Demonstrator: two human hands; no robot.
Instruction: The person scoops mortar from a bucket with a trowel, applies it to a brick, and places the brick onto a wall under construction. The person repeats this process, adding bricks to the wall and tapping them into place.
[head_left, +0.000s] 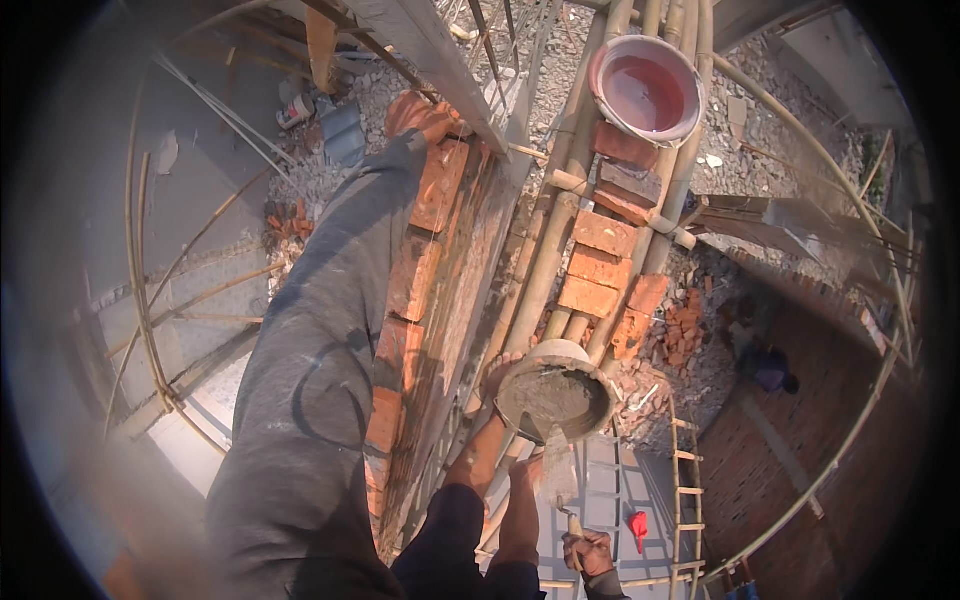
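Note:
My right hand (588, 552) is closed around the handle of a trowel (558, 470). The blade points away from me and reaches the near rim of a round mortar bucket (510, 400), which is filled with grey wet mortar. My left arm, in a long grey sleeve, stretches forward along a low brick wall (408, 280). At its far end my left hand (425, 115) lies on the wall's top bricks; its fingers blend with the brick colour and cannot be made out. Two bare lower legs below dark cloth show beside the bucket.
Bamboo poles (540, 290) form a walkway right of the wall, carrying several loose bricks (600, 266) and a bucket of reddish liquid (648, 92). A wooden board (450, 70) stands along the wall. Rubble lies below, with a bamboo ladder (688, 490) and another person (768, 370) lower right.

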